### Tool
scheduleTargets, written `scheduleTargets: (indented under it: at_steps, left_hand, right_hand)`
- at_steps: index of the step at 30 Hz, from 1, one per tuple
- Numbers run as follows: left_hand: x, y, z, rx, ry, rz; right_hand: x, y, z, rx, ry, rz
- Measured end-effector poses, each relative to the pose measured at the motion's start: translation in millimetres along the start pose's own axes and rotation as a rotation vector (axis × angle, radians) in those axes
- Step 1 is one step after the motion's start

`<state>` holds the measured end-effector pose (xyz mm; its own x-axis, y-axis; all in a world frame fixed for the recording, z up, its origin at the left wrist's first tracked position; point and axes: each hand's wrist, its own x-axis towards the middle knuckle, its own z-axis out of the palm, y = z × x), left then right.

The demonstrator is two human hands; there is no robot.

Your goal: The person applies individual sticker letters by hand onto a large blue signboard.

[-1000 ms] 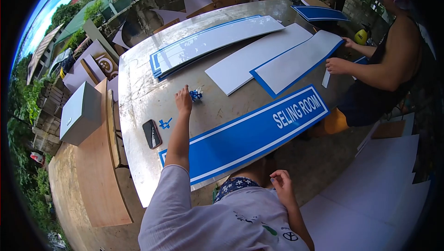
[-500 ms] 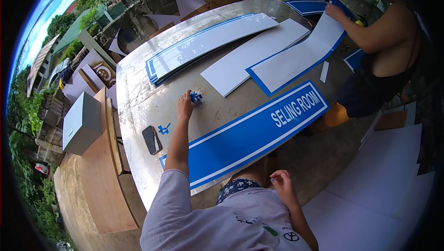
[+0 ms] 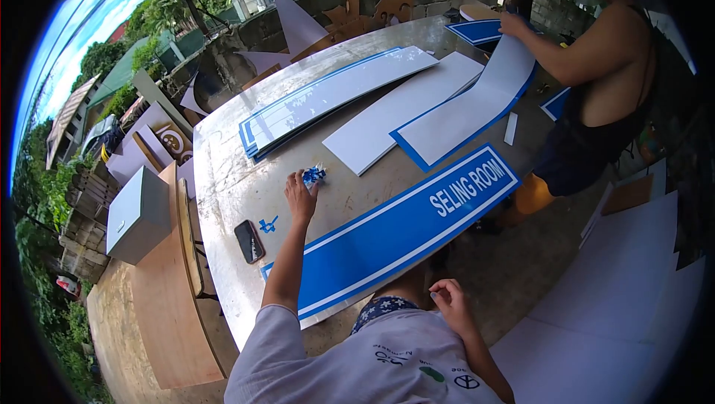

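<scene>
Crumpled blue scraps (image 3: pixel 316 176) sit right at the fingertips of the left hand (image 3: pixel 302 189), and that's the spot I'm watching on my feed. Now, sweeping from the left: a grey box (image 3: pixel 139 216) stands well out to that hand's left, off the table (image 3: pixel 216 180). Closer in, a phone (image 3: pixel 249 242) lies flat, left of the hand and nearer the body, probably set there to be out of the sign's way. A small blue scrap (image 3: pixel 269 224) lies between phone and wrist. And the left hand itself: arm stretched out, fingers part-curled, thumb apart, bundle against its right side; from here I can't tell whether it's pinched or merely touched. Beyond the hand lies a stack of boards (image 3: pixel 339 95), piled, I'd guess, to save room. To its right runs the blue sign (image 3: pixel 395 236), face up, its lettering readable from this side. More white boards (image 3: pixel 406 110) lie beyond that. Down by the body, the right hand (image 3: pixel 453 303) hangs loosely curled, narrow; I can't make out anything in it. Farther off, a co-worker's hand (image 3: pixel 514 24) is at the raised end of a blue-edged sheet (image 3: pixel 465 121), seemingly propping that bend.
</scene>
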<state>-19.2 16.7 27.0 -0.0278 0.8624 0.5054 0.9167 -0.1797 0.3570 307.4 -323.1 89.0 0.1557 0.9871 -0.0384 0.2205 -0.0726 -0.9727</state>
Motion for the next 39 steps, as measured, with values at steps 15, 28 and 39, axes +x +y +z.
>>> scheduleTargets:
  at_steps: [15, 28, 39]
  left_hand:
    - [-214.6, 128.7, -37.3, -0.225, -0.208, 0.141]
    - [-231.8, 148.8, -76.4, -0.556, -1.105, 0.466]
    - [-237.8, 141.2, -48.1, -0.438, -1.048, 0.496]
  right_hand:
    - [-10.7, -0.4, 4.7, -0.046, -0.140, -0.015]
    - [-2.4, 57.0, 9.2, 0.096, -0.323, 0.190]
    - [-13.0, 57.6, -0.7, 0.192, -0.254, 0.225]
